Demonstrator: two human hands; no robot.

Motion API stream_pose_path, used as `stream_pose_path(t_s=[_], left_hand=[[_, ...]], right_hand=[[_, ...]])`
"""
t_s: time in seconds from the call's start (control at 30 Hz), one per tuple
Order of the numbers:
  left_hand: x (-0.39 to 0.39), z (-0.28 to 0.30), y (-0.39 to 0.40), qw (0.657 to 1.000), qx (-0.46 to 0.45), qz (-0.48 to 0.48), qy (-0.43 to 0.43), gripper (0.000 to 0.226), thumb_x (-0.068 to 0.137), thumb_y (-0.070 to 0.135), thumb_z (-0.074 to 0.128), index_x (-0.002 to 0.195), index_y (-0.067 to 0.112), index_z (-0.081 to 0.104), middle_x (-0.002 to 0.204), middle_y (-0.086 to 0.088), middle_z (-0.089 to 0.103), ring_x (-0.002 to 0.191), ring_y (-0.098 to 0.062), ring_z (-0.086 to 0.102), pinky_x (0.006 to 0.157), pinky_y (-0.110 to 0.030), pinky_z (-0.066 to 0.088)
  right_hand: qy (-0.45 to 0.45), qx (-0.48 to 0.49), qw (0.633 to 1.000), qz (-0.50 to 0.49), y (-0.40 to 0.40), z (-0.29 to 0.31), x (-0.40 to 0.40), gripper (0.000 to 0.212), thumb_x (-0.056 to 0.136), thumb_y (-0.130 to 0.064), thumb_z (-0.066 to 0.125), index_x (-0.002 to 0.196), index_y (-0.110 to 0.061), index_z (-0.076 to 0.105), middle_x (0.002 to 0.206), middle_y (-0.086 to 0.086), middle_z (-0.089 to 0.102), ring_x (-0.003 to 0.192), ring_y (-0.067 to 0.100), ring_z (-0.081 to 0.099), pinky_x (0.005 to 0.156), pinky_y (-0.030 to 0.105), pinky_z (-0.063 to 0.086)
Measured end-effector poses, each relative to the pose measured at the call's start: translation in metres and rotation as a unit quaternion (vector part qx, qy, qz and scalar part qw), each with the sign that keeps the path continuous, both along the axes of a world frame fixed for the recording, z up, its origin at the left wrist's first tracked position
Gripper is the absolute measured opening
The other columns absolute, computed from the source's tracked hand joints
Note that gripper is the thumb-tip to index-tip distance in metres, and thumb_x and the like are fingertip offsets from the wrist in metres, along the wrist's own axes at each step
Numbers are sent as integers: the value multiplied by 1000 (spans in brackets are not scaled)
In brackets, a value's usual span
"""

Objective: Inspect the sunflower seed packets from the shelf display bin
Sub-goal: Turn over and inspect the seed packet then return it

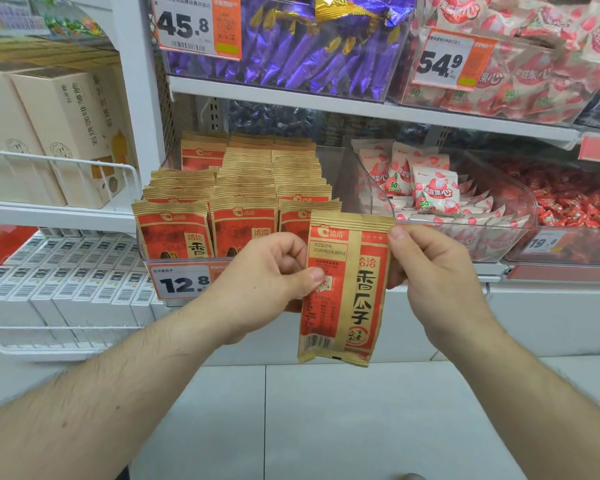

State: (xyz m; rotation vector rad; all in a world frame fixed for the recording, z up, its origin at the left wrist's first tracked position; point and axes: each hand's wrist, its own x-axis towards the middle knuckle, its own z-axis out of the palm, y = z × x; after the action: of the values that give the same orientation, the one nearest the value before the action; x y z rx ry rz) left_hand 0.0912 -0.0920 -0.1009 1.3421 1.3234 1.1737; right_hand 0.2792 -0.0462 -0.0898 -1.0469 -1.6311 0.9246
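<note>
Holding one sunflower seed packet (345,292) upright at the centre of the frame, both hands are gripping it; the left hand (264,289) is pinching its left edge, the right hand (430,271) is pinching its upper right edge; behind it, more packets are standing in rows in the display bin (187,263), above a price tag (181,282) reading 12.8.
</note>
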Motion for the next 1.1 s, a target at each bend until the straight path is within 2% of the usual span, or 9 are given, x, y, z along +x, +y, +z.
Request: stream_pose_path(t_s=[0.13,0.23,0.4,0.53,0.73,0.97,1.1], left_hand=[[0,0,0,1000,1,-2,-1,9,91,2,62,92,-3,55,82,-10,75,82,-23,74,75,-41,60],[-1,-1,0,1000,8,3,2,9,91,2,63,88,-1,54,80,-11,74,81,-23,73,75,-41,59],[-1,-2,0,1000,21,18,-13,16,91,2,62,79,7,52,84,-20,73,76,-23,72,68,-39,60],[-1,0,0,997,26,23,-64,15,92,0,60,80,6,53,70,-10,72,65,-18,70,55,-29,56],[-1,3,-1,994,24,28,-106,17,93,0,58,79,7,51,64,-3,70,60,-15,69,51,-24,53],[-3,5,1,988,13,36,-148,19,94,1,56,79,7,48,64,-1,71,59,-14,69,49,-26,55],[-5,5,3,983,1,43,-178,18,95,3,55,80,8,48,69,-3,73,62,-15,70,49,-25,53]], right_hand=[[-3,-3,1000,0,1,-1,1,32,102,-19,48,82,-9,70,68,0,70,59,11,56,57,27,51],[-14,-7,1000,2,1,-1,1,30,102,-19,48,83,-12,71,70,-3,72,60,11,59,59,26,52],[-24,-14,1000,12,2,-2,1,22,100,-17,52,88,-13,71,73,-2,73,60,12,58,60,29,52],[-31,-32,999,31,1,-2,0,21,99,-18,53,92,-15,72,74,-5,74,60,8,59,59,24,53],[-31,-39,997,54,-1,-1,-1,22,100,-13,52,88,-17,70,62,-16,68,53,-2,55,53,13,45],[-28,-43,996,67,-3,1,-1,21,98,-13,54,88,-17,71,65,-10,70,54,0,55,53,14,45],[-38,-53,995,74,-3,0,-1,18,97,-15,55,93,-10,73,74,-3,74,59,3,60,56,18,50]])
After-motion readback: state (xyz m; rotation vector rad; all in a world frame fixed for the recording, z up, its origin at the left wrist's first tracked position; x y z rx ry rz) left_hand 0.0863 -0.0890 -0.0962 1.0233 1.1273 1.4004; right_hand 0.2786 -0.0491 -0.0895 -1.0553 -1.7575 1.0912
